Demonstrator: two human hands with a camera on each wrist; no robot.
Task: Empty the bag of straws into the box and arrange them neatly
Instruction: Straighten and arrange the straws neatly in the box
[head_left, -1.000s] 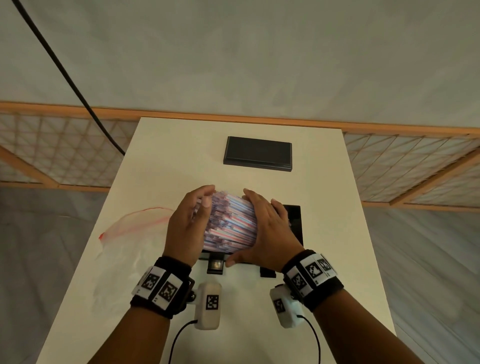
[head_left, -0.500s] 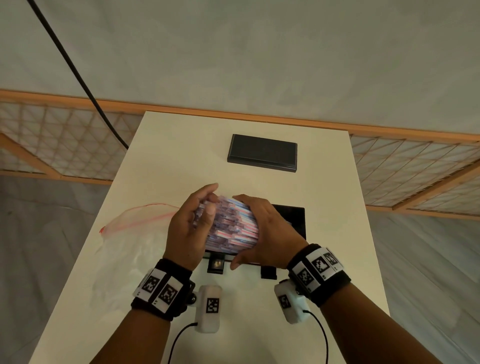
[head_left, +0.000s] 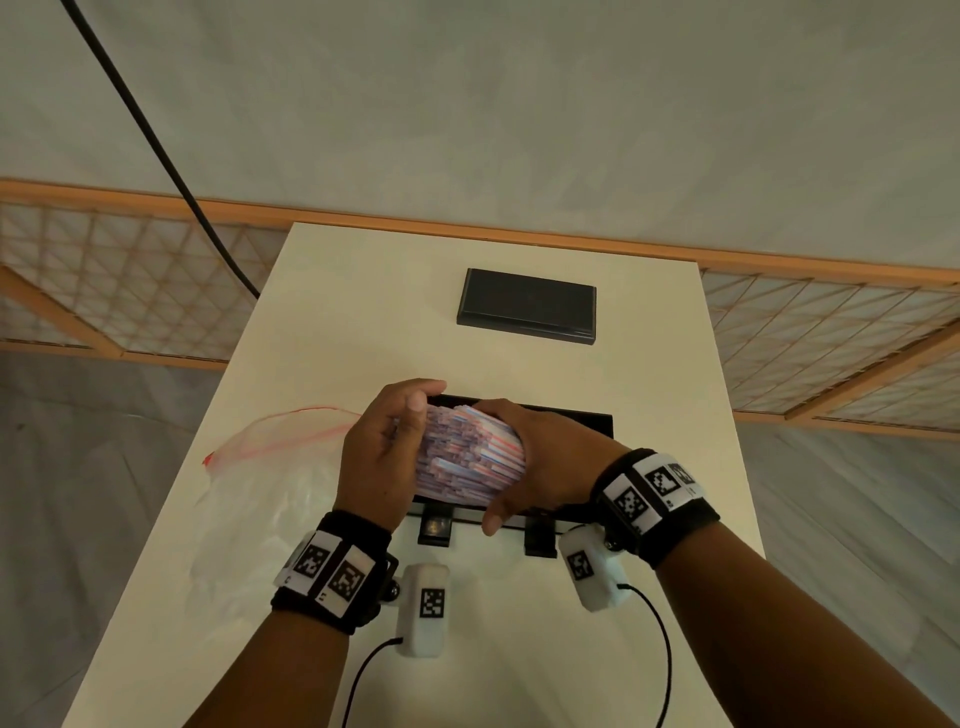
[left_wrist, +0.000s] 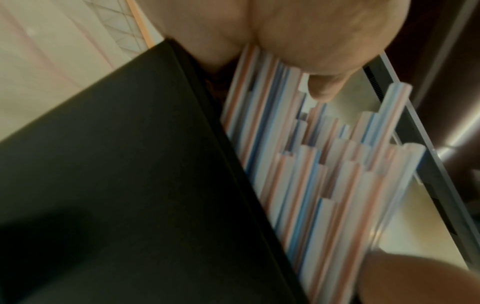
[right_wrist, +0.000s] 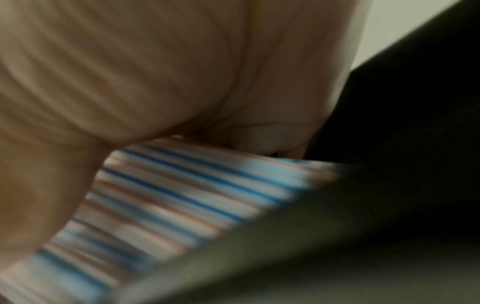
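Observation:
A thick bundle of red, white and blue striped straws (head_left: 470, 457) is held over the open black box (head_left: 587, 423) near the table's front. My left hand (head_left: 376, 452) cups the bundle's left ends, its fingers curled over the top. My right hand (head_left: 548, 460) wraps the right side, thumb underneath. In the left wrist view the straws (left_wrist: 298, 164) lie along the box's dark wall (left_wrist: 130, 185), their ends uneven. The right wrist view, blurred, shows the straws (right_wrist: 182, 195) under my palm. The clear bag (head_left: 270, 467) with a red zip edge lies flat at the left.
A black lid (head_left: 525, 306) lies at the far middle of the white table (head_left: 649, 649). Two black clasps (head_left: 435, 527) hang at the box's near side. A black cable (head_left: 156, 140) hangs at the back left. A wooden lattice screen (head_left: 831, 338) stands beyond the table.
Both hands have drawn the bundle tighter and a little lower over the box. My left fingers have curled further over the top of the straws.

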